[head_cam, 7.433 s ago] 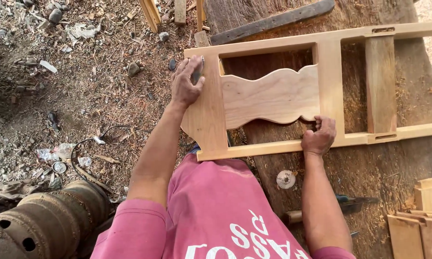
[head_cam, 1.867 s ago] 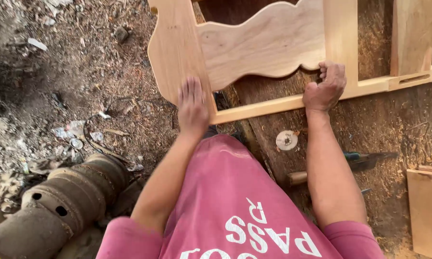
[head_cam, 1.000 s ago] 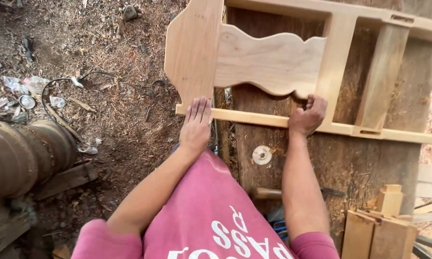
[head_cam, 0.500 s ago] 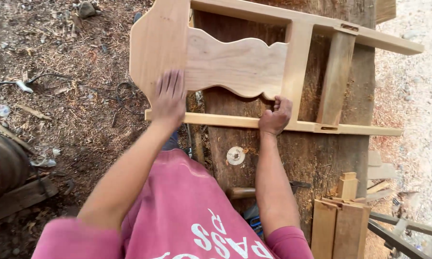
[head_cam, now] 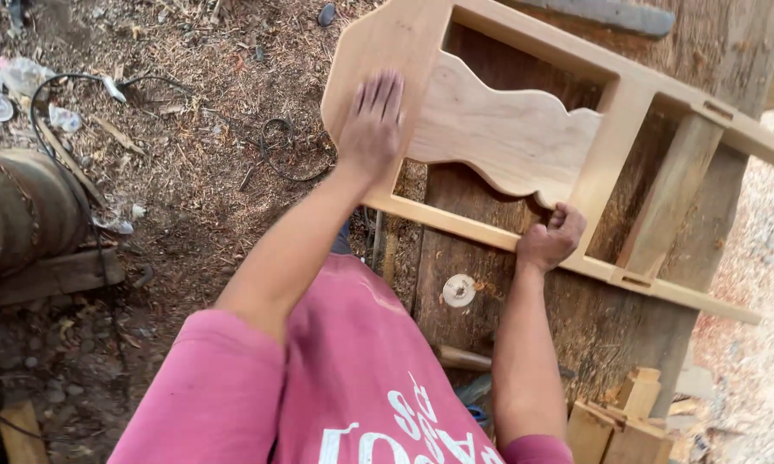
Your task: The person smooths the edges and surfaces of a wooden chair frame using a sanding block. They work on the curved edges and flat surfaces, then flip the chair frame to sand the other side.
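Observation:
A pale wooden chair-back frame (head_cam: pixel 615 129) lies flat on a dark, rough wooden workbench (head_cam: pixel 576 318). A curved splat panel (head_cam: pixel 499 129) sits inside the frame. My left hand (head_cam: pixel 370 125) rests flat, fingers spread, on the frame's wide top rail at its left end. My right hand (head_cam: pixel 550 241) is closed around the near side rail of the frame, just below the splat's lower end. Both arms come out of a pink shirt.
A small round white disc (head_cam: pixel 458 290) lies on the bench near my right forearm. Short wooden blocks (head_cam: pixel 619 421) stand at the bottom right. Wood chips, a looped black cable (head_cam: pixel 288 146) and a rusty cylinder (head_cam: pixel 18 215) cover the ground on the left.
My left hand has slid up the top rail, away from my body. My right hand has stayed on the near rail. The view has tilted, so the frame now sits diagonally.

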